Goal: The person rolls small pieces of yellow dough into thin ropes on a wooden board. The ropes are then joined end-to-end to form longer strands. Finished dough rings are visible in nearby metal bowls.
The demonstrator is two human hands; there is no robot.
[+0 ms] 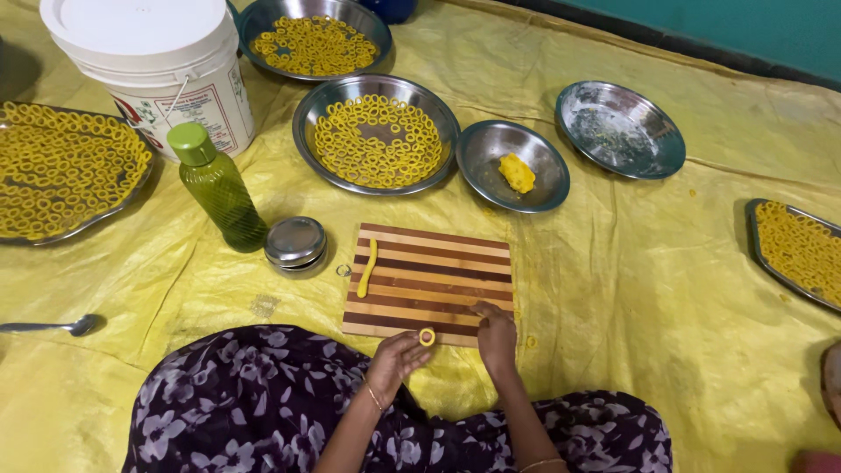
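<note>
One small dough ring [427, 336] sat pinched at the left hand [396, 359] fingertips; the right hand [497, 337], empty, pressed the striped board [429, 289] at three o'clock of it.

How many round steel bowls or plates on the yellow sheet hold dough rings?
3: one at top centre, one just above the striped board, one at the left edge. The tray at right looks rectangular; more may lie out of frame.
</note>
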